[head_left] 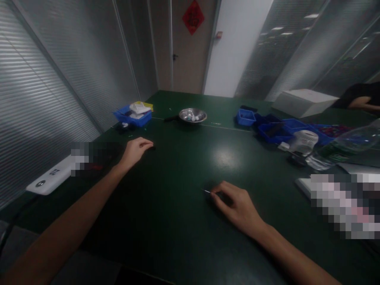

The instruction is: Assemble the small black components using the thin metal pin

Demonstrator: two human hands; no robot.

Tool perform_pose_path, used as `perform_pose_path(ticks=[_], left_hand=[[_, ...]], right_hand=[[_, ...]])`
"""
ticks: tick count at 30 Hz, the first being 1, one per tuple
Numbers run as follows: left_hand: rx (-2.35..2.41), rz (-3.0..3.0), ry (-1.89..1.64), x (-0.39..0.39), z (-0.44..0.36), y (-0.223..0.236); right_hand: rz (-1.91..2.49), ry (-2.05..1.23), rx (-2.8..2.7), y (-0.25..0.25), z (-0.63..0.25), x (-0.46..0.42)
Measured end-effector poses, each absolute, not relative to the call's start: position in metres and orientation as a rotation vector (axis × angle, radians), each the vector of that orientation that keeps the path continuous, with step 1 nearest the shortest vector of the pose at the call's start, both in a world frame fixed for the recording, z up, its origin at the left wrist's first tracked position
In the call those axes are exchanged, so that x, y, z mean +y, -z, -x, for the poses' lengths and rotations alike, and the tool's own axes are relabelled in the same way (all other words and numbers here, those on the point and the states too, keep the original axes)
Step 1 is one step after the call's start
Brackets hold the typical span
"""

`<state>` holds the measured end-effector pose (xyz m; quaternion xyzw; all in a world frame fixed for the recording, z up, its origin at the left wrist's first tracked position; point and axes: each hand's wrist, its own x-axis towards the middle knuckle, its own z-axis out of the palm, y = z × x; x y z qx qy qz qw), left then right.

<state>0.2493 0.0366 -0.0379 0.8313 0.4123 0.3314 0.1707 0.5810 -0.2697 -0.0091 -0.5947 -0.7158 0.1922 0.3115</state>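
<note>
Thin silvery rod noted at mid-table, slightly right of centre; one end is pinched between thumb and fingertips of the right hand, that grip being closed on it, and the free end is pointed leftward. Whether the green table is touched by the rod cannot be told. Farther out, to the left, a small dark piece is held at the closed fingertip grip of the left hand; its detail is too small to be read. Beyond both hands, a metal bowl is seen with small items inside, a black bar just left of it. Far left: blue bin, loaded with white material. Right side: small blue basket, a clear plastic bottle laid over, and a white box, beside which a person's arm is partly seen. On the door, a red diamond-shaped decoration is hung.
</note>
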Motion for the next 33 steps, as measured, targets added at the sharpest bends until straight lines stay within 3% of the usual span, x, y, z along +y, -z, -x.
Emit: perform_pose_path(ticks=[20,28,33], left_hand=[[1.137,-2.942,-0.530,0.017,-0.255,0.024],[1.080,-2.850,-0.639,0.018,-0.255,0.024],[0.753,-2.719,-0.604,-0.010,-0.282,0.016]], right_hand=[[1.564,-0.470,-1.887,0.006,-0.582,-0.271],[1.572,-0.457,-1.899,0.008,-0.583,-0.270],[1.612,-0.469,-1.874,0.010,-0.583,-0.269]])
